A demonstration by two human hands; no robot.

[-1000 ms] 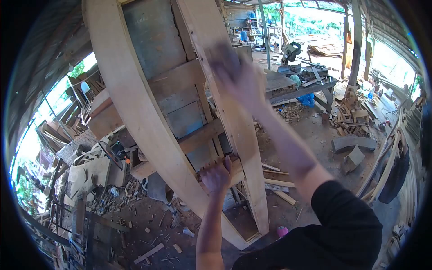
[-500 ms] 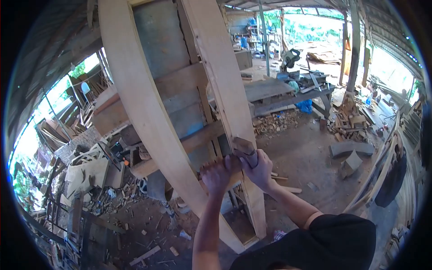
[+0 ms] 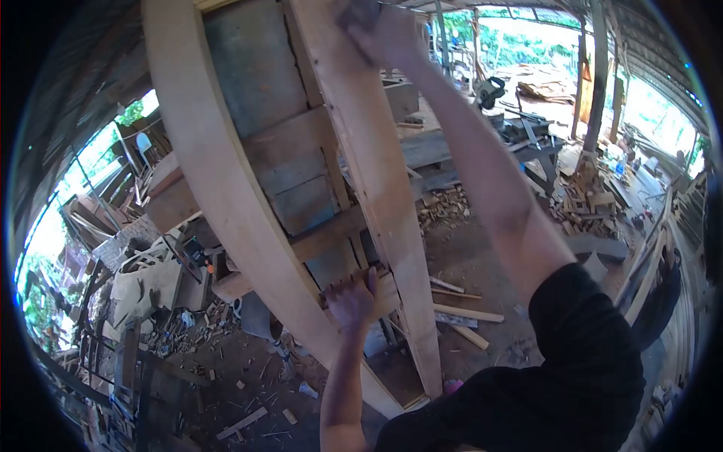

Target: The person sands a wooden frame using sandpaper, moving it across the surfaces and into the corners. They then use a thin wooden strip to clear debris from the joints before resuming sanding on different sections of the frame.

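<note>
A tall wooden frame stands in front of me, with a curved pale rail (image 3: 226, 173) on the left and a straight pale rail (image 3: 384, 173) on the right. My left hand (image 3: 351, 298) grips a cross piece (image 3: 331, 233) low between the rails. My right hand (image 3: 380, 30) is stretched high up, closed on a dark sanding block (image 3: 358, 11) pressed against the top of the straight rail. The block is mostly hidden by my fingers.
A workbench (image 3: 482, 147) with a power saw (image 3: 489, 89) stands behind the frame. Offcuts are piled at right (image 3: 587, 200) and loose boards lie on the dirt floor (image 3: 459, 313). Timber scraps and tools crowd the left side (image 3: 151, 279).
My right hand swept from low on the straight rail, beside my left hand, up to its top. My left hand has kept its grip on the cross piece.
</note>
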